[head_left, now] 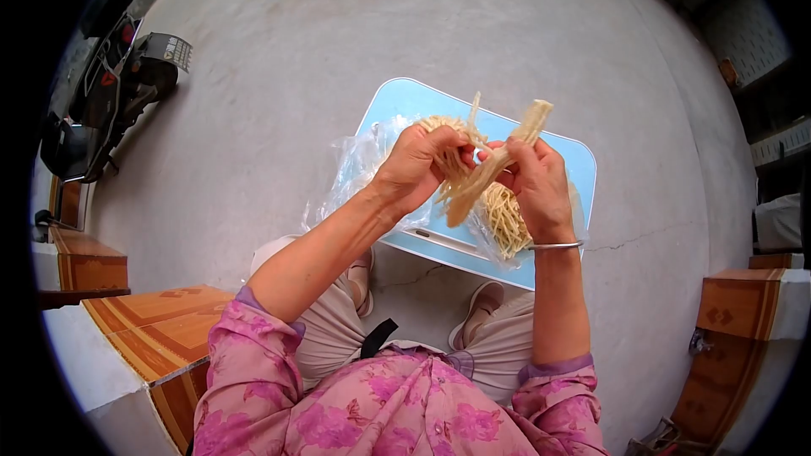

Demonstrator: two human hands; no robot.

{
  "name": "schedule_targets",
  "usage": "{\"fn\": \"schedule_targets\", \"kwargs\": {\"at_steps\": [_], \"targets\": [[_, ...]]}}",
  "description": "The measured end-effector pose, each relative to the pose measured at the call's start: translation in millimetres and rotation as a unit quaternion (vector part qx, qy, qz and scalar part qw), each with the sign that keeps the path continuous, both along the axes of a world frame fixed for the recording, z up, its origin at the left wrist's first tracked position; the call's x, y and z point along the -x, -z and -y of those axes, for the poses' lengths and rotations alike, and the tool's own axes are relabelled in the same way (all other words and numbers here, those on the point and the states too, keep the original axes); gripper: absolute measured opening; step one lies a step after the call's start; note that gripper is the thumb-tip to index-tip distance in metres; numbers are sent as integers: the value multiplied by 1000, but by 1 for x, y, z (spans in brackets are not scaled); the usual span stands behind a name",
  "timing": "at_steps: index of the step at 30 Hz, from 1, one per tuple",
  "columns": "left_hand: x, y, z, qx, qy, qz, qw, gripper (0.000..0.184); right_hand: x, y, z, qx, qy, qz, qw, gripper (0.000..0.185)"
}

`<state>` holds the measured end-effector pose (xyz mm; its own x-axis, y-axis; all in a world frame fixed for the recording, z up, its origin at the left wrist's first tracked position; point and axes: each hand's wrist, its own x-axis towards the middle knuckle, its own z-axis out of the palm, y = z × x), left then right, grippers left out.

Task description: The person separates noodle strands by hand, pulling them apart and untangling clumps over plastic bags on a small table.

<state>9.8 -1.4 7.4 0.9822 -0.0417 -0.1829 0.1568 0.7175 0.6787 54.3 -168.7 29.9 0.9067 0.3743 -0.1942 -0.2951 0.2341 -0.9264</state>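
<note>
My right hand (541,181), with a silver bangle at its wrist, is closed round a long, flat, pale yellow fibrous piece (532,122); its exact kind is unclear. A thin pale strip (475,111) stands up from the fingers of my left hand (420,165), which are pinched together close to the right fingertips. Below my right hand, a heap of thin pale shreds (507,221) lies in clear plastic. More pale shreds (441,123) show behind my left hand, partly hidden by it. Both hands are above a small light-blue table (397,100).
A crumpled clear plastic bag (348,171) hangs over the table's left side. A dark scooter (127,89) stands at the far left on the grey floor (279,42). Brown tiled blocks (160,321) are at lower left, and another brown tiled block (722,346) at lower right.
</note>
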Motion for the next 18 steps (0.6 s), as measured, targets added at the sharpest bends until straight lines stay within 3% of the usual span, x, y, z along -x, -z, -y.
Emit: {"fn": "schedule_targets", "kwargs": {"at_steps": [4,8,10,12,15,18], "targets": [[-6,-5,-12,90,-72,49,992,10,-21,13,13,-199,114,-51,972,15],[-18,-13,-64,139,-108,145,974,19,-80,29,93,-286,232,13,930,7],[-14,-17,-70,96,-139,130,977,16,-78,4,110,-169,320,125,924,10],[-11,-17,-58,48,-151,86,984,14,-59,-13,84,-75,266,189,942,15],[-6,-17,-31,-35,-79,77,993,7,-18,-26,29,64,133,150,978,18],[-2,-17,-13,-93,-58,58,992,8,6,-21,-6,129,31,174,976,15]]}}
